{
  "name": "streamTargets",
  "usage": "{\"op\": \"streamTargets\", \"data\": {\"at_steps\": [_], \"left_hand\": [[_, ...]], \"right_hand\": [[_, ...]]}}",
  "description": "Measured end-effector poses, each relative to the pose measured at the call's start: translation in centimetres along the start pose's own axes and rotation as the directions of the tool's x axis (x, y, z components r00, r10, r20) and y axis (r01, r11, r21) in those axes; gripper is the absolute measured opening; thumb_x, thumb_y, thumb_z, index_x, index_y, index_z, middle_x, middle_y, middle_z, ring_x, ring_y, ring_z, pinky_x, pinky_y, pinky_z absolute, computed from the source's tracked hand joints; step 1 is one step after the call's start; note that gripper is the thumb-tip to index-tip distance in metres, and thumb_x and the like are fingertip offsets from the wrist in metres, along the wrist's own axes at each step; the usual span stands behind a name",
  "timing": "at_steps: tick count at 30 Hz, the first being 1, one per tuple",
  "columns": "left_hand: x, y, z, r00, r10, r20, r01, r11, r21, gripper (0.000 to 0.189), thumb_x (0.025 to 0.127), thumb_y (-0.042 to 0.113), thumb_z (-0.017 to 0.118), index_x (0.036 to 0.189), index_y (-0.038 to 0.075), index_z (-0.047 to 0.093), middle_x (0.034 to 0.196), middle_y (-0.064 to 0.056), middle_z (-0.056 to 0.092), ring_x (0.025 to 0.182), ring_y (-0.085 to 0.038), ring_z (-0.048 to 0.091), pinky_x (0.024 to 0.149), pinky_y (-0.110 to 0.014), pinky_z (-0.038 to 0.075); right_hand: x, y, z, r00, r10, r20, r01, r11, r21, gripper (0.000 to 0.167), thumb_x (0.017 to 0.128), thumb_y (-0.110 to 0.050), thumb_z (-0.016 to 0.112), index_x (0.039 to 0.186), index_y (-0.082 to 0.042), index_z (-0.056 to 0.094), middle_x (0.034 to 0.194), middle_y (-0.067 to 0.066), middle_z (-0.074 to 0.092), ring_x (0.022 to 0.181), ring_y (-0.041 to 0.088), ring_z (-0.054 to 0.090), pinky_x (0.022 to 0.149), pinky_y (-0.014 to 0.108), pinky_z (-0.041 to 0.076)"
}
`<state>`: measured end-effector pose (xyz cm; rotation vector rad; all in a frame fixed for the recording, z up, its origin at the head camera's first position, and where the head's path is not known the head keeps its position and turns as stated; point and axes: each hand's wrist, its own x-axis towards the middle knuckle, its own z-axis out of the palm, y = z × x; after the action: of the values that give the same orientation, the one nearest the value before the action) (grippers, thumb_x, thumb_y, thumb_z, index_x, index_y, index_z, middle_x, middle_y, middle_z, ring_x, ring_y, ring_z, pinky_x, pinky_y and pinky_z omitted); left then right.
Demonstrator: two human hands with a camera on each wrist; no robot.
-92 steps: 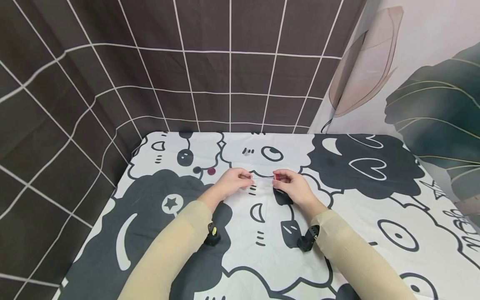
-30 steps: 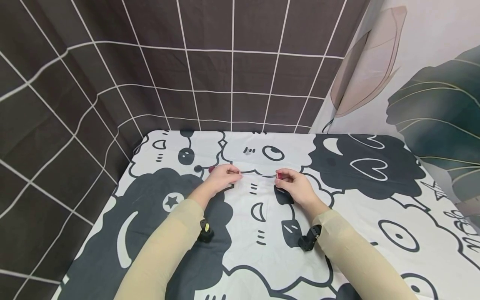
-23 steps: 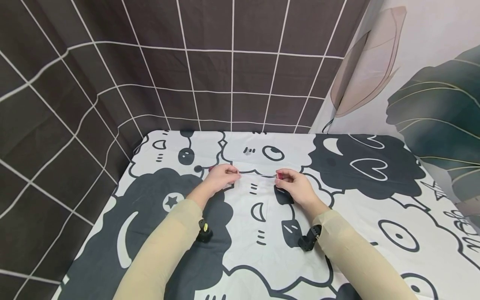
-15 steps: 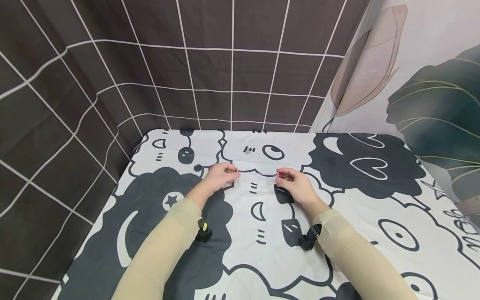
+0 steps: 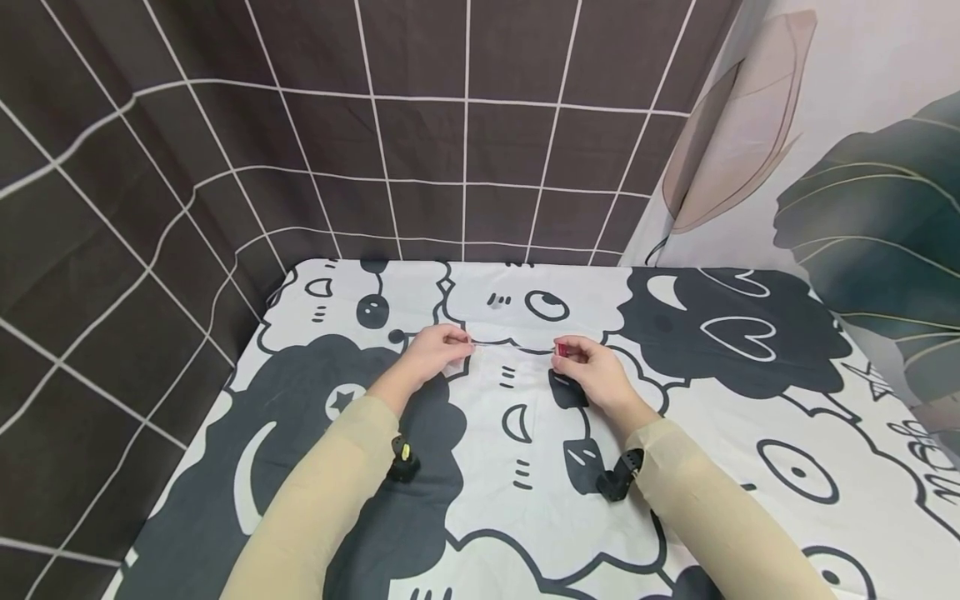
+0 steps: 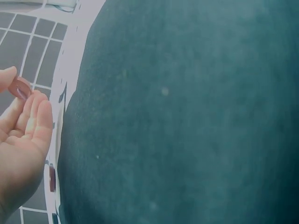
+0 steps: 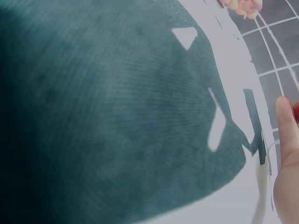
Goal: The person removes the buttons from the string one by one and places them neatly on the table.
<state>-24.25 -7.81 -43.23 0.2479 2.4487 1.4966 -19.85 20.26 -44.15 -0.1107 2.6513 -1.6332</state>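
Note:
In the head view, my right hand (image 5: 592,371) pinches a small red object (image 5: 561,349) between thumb and fingers. Most of that object is covered by the fingers, and I cannot tell its kind. My left hand (image 5: 435,354) is to the left, thumb and fingertips pinching the end of a thin pale strand (image 5: 491,345). The strand stretches across the gap between both hands, over the printed cloth. In the right wrist view, the strand (image 7: 275,39) runs from the left hand's fingertips (image 7: 245,7) toward the red object (image 7: 296,112) at the right edge.
A black-and-white cartoon-print cloth (image 5: 525,533) covers the surface under both hands. Behind and to the left hangs a dark curtain with white grid lines (image 5: 420,142). A leaf-patterned fabric (image 5: 877,200) is at the right. A black cable (image 5: 657,248) shows near the back corner.
My left hand has moved left, away from the right hand, lengthening the strand between them. It now hides a dark red round spot seen on the cloth before. The right hand has barely moved.

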Motion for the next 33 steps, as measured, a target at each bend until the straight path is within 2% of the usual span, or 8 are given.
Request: {"op": "streamTargets", "data": {"at_steps": [13, 20, 33], "left_hand": [[-0.52, 0.21, -0.40, 0.999, -0.034, -0.002, 0.034, 0.999, -0.011, 0.031, 0.086, 0.023, 0.066, 0.111, 0.005, 0.063, 0.095, -0.006, 0.065, 0.079, -0.017, 0.059, 0.073, -0.030, 0.047], [-0.46, -0.03, -0.65, 1.000, -0.018, -0.020, 0.018, 1.000, -0.016, 0.032, 0.086, 0.020, 0.066, 0.112, 0.001, 0.062, 0.100, -0.009, 0.065, 0.081, -0.017, 0.061, 0.077, -0.032, 0.050], [-0.42, -0.12, -0.93, 0.999, -0.034, -0.035, 0.033, 0.999, -0.021, 0.033, 0.085, 0.019, 0.067, 0.112, 0.001, 0.062, 0.101, -0.010, 0.065, 0.081, -0.017, 0.061, 0.078, -0.031, 0.050]], "right_hand": [[-0.17, -0.14, -0.10, 1.000, 0.001, -0.005, -0.001, 1.000, -0.009, 0.042, 0.087, -0.021, 0.067, 0.123, -0.001, 0.058, 0.104, 0.013, 0.064, 0.088, 0.018, 0.062, 0.073, 0.016, 0.047], [-0.16, -0.25, -0.16, 1.000, 0.010, -0.004, -0.010, 1.000, -0.010, 0.041, 0.087, -0.020, 0.066, 0.122, -0.002, 0.058, 0.104, 0.013, 0.064, 0.087, 0.016, 0.063, 0.072, 0.017, 0.048], [-0.16, -0.07, -0.21, 1.000, 0.008, -0.010, -0.008, 1.000, -0.017, 0.040, 0.086, -0.020, 0.067, 0.122, -0.003, 0.059, 0.103, 0.012, 0.064, 0.087, 0.018, 0.063, 0.070, 0.017, 0.048]]}}
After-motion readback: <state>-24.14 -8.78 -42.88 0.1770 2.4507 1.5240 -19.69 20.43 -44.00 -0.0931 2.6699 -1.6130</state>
